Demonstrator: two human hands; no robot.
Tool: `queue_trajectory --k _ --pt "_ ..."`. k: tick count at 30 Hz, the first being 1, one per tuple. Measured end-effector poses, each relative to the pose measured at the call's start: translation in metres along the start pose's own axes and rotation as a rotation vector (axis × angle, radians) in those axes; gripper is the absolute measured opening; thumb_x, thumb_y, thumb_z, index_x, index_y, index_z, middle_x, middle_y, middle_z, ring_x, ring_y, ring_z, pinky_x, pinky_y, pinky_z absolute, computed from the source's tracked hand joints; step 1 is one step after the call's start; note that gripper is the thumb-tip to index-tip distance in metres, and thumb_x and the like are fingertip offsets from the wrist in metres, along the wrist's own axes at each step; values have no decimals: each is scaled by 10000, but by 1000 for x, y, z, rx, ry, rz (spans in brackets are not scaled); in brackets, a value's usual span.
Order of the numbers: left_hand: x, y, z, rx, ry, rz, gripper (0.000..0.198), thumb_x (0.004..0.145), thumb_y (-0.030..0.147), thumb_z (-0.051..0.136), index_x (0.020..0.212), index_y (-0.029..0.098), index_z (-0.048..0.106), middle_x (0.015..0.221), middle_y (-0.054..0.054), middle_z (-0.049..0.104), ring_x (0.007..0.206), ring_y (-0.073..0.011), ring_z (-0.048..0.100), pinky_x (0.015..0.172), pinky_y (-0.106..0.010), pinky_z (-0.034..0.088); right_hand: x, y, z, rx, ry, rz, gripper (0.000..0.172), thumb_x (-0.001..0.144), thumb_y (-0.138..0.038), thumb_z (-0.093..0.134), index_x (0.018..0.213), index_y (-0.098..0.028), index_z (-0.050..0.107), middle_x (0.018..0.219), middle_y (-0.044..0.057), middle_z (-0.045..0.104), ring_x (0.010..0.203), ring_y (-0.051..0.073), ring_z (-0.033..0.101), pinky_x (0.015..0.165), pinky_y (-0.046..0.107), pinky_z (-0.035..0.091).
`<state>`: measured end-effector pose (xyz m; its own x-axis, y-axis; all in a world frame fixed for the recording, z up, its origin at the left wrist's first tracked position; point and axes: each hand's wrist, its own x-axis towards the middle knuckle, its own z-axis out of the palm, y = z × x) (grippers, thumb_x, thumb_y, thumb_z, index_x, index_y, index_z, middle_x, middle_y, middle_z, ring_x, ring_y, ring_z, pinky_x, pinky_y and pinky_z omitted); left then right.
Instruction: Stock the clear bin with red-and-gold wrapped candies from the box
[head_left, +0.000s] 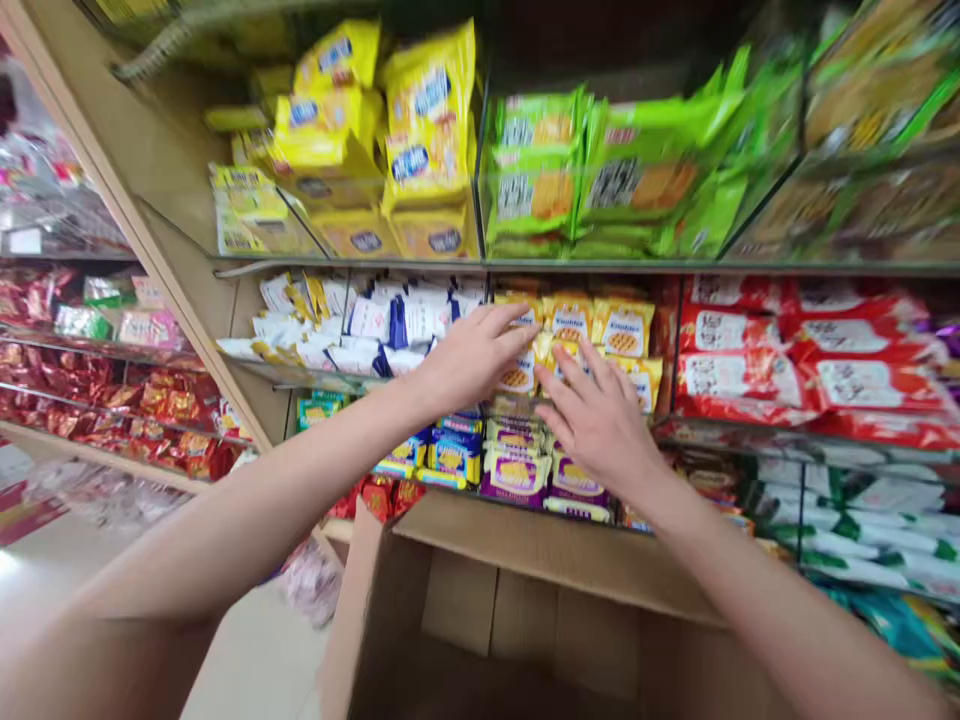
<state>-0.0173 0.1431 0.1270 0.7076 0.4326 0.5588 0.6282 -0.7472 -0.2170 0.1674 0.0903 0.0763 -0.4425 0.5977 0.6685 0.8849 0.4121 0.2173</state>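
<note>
Small yellow cookie packets [628, 327] stand in rows in a middle-shelf compartment. My left hand [476, 352] reaches in from the left, its fingers stretched out over the packets at that side. Lower and to the right, my right hand [596, 405] has its fingers spread against the front packets. Neither hand has a packet visibly gripped; the left fingertips partly overlap the packets, so contact there is hard to judge. Beneath my arms stands an open cardboard box [525, 545], its inside dark at the bottom.
White and blue packets [371, 318] lie left of the cookies, red packets [739, 375] right. Above are yellow bags [431, 120] and green packets [540, 170] behind a clear shelf front. Purple packets [514, 470] sit below. A wooden side panel [187, 330] divides off another rack.
</note>
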Motion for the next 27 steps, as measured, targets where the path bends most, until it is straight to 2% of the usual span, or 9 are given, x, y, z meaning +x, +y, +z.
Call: queue_trajectory --k 3,6,11,14,22,25,27 --pt "-8 11 12 109 -73 -34 488 854 251 385 1314 127 280 1407 -153 280 1288 -314 218 981 -505 261 -4 5 0 -7 -72 -51 507 836 -397 437 1281 -159 385 1390 102 320 1312 283 114 1012 516 189" --pt "-14 17 21 143 -83 -61 510 870 266 328 1348 147 194 1437 -124 223 1314 -314 145 1003 -555 163 -7 9 2 -10 -102 -83 599 812 -432 463 1321 -157 308 1414 113 261 1315 291 95 1017 545 152" --pt "-15 18 24 155 -56 -67 528 867 280 320 1360 172 161 1452 -113 189 1321 -321 107 1004 -582 125 -9 9 3 -39 -93 -102 620 807 -418 476 1332 -154 279 1418 123 246 1317 287 89 1026 545 138" --pt "-15 16 26 167 -18 -28 559 866 353 326 1364 177 143 1455 -106 183 1329 -306 76 1023 -574 85 -12 9 4 -51 -73 -119 603 814 -387 476 1335 -160 273 1426 113 228 1321 271 74 1042 529 121" --pt "-21 26 23 204 -18 -34 624 847 433 366 1362 157 147 1446 -112 200 1333 -280 88 1038 -584 0 -15 6 8 -34 -69 -60 554 818 -284 489 1319 -145 296 1412 105 266 1320 257 94 1050 548 106" --pt "-23 31 26 198 -23 -40 719 809 487 419 1363 135 126 1444 -132 190 1331 -284 103 1040 -582 -9 -17 0 3 -16 -59 -43 526 831 -270 468 1311 -129 306 1407 119 272 1319 263 99 1050 553 127" --pt "-21 34 28 183 -16 -52 726 808 478 431 1363 128 121 1438 -144 202 1327 -292 120 1032 -597 -16 -29 -6 -6 -5 -30 -46 482 838 -234 449 1293 -125 333 1403 124 280 1318 267 96 1049 539 168"
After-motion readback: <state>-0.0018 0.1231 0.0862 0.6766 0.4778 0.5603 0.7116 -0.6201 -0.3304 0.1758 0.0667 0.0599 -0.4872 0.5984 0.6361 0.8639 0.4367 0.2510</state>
